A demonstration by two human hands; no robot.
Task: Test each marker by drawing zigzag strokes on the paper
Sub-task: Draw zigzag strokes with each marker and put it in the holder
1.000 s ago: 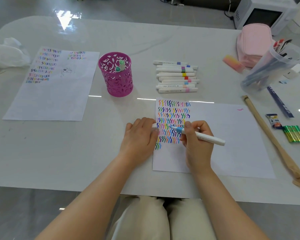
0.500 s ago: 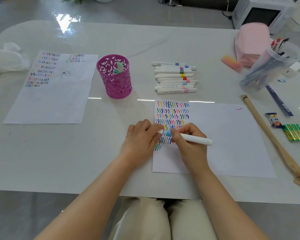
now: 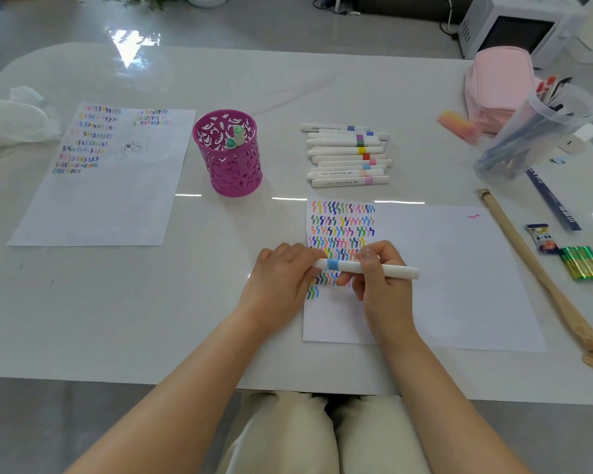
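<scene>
White plastic marker with blue band [image 3: 343, 266], frame centre, gripped by left hand [image 3: 278, 278] and right hand [image 3: 380, 289] over white paper sheet [image 3: 459, 285]. Many zigzag rows [image 3: 343, 230] done; 2 markers [image 3: 235, 136] in pink perforated cup [image 3: 233, 172] may remain.

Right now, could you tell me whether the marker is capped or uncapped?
Capped: the marker shows no tip, and the left hand pinches its cap end.
</scene>
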